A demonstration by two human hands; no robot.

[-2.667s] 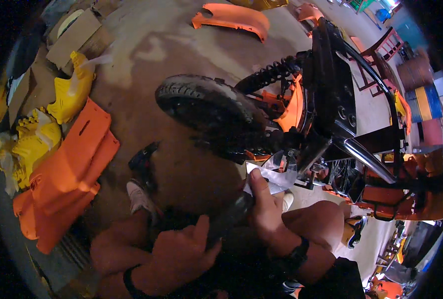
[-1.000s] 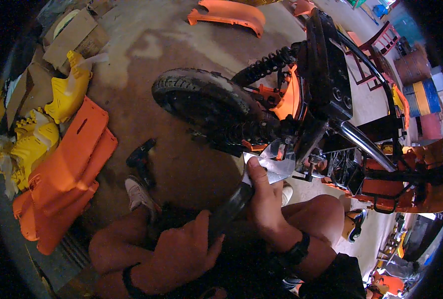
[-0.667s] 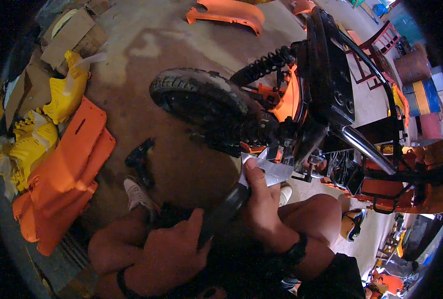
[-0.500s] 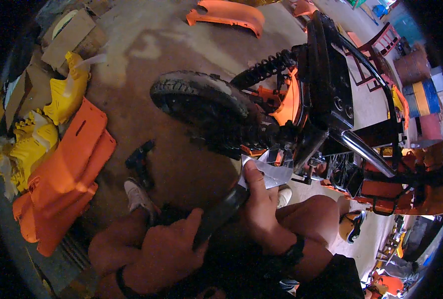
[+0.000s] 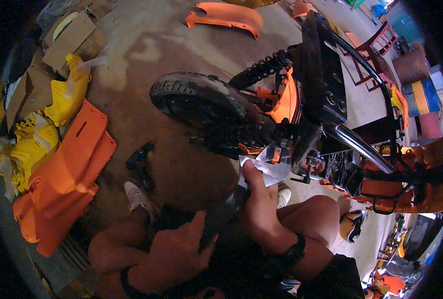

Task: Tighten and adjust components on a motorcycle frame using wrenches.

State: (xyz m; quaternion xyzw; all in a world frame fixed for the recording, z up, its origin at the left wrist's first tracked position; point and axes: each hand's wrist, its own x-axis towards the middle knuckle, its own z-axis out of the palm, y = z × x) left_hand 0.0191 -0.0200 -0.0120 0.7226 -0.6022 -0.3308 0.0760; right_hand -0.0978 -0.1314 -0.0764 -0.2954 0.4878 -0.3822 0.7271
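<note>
A dark, long flat piece (image 5: 220,219) slants between my two hands, above my lap. Around its lower end the fingers of my left hand (image 5: 179,249) are closed, with the index finger stretched along it. My right hand (image 5: 262,212) grips the upper end, thumb pressed on a shiny silvery sheet (image 5: 271,172). Whether the sheet and the dark piece are joined cannot be made out. Just beyond the sheet stands a partly built vehicle with a black frame (image 5: 326,74), a knobby black tire (image 5: 196,97), coil shock absorbers (image 5: 261,70) and an orange fender (image 5: 285,102).
A cordless drill (image 5: 141,164) lies on the floor beside my left shoe (image 5: 136,197). Orange panels (image 5: 69,174) and yellow molded parts (image 5: 69,94) lie at the left, near cardboard (image 5: 74,40). Another orange panel (image 5: 226,19) rests farther off. Barrels (image 5: 421,97) and a dark red chair (image 5: 376,52) stand at the right.
Both hands keep their grip. The silvery sheet and the right thumb have shifted slightly left, and the left hand's position has changed a little. The vehicle frame appears slightly farther left.
</note>
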